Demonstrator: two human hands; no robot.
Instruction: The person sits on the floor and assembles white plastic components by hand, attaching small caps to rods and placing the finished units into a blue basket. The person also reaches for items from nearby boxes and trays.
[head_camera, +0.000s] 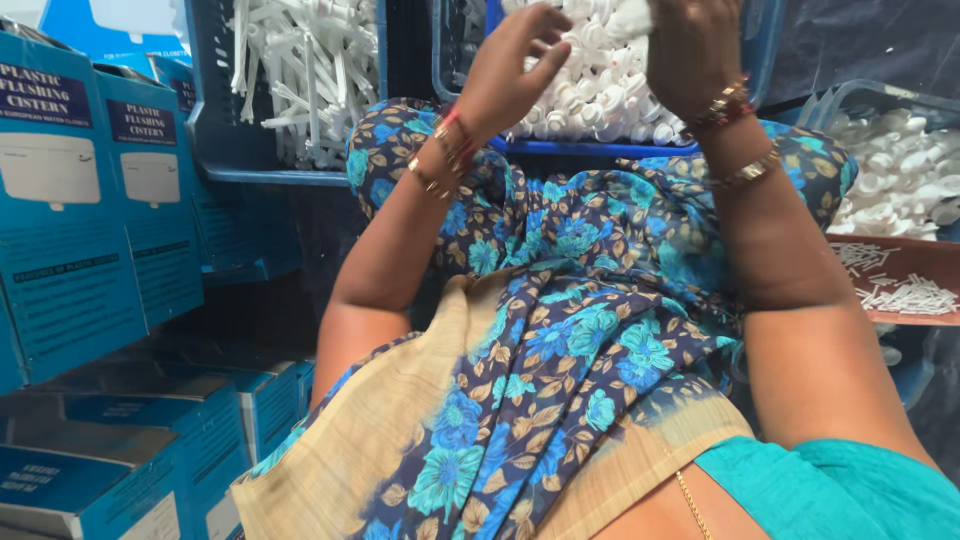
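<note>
we see our right hand (692, 45) raised at the top of the view, its fingers curled shut around a small white plastic piece (632, 18) that shows only at its upper left edge; most of that piece is hidden by the hand. our left hand (512, 62) is lifted just beside it, fingers loosely bent and spread, thumb and forefinger apart, holding nothing that we can make out. both wrists carry bangles.

both hands hover over one blue crate (590, 148) heaped with small white round caps (595, 95), far too many to count. to its left stands a second blue crate (225, 140) filled with long white plastic stems (310, 70), tangled together and also beyond counting. to the right a third container, a pale translucent tub (870, 95), holds more white rounded parts (900, 175). in front of it a brown tray (925, 262) carries two loose piles of thin white pins (905, 297).

on the left side we count two upright blue cartons (70, 210) near us, with flatter blue cartons (110, 460) stacked below them; how many lie in that stack we cannot tell. a blue flowered cloth (560, 330) with a tan border covers our lap between the arms.
</note>
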